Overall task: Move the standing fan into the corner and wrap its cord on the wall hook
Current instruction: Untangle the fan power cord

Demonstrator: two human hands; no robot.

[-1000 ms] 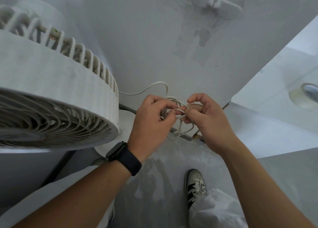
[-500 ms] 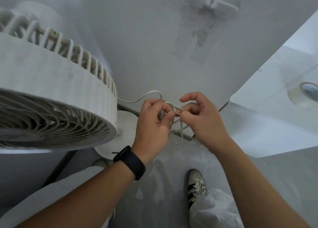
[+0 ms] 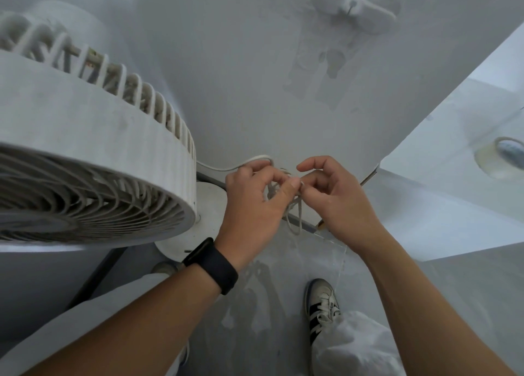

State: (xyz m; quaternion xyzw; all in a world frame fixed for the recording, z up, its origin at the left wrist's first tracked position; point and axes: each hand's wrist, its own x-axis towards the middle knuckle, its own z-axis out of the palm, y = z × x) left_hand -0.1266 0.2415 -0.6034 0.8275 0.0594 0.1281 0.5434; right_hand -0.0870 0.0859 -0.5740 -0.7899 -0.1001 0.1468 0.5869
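Both hands have shifted slightly left and lower since the earlier frame, still bunching the cord. Left hand [image 3: 252,202] has its grip clenched around looped white cord [image 3: 295,214], and right hand [image 3: 337,197] pinches a strand beside it (fingertips nearly touching). Standing fan [image 3: 93,160] sits at left against the wall, its cord trailing behind. Wall hook [image 3: 351,4] is mounted well above.

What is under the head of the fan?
Under the fan head the round white base shows on the floor, and part of a shoe. The pole between head and base is covered by the head.
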